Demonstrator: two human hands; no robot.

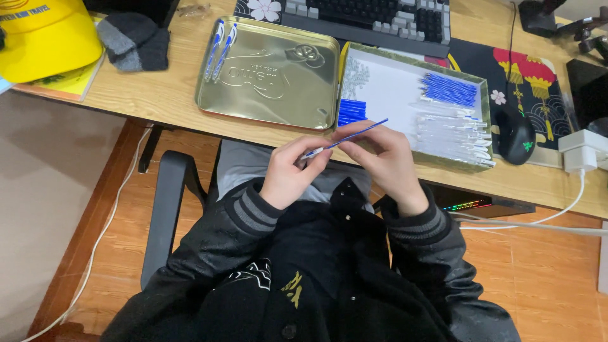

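I see both hands' fingers clamped on a blue pen refill (345, 137), the tin box (481, 120) of refills and clear tubes at one o'clock, near the counter (164, 95) edge.

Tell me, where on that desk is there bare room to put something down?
Most of the shallow gold metal tin lid is bare, with two pens at its left edge. Bare wood lies between it and the grey knitted gloves. The white-lined box is crowded at its right side with pen parts.

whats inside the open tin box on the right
The tin box has a white liner holding blue caps, blue refills and clear pen barrels. The right hand covers its near edge.
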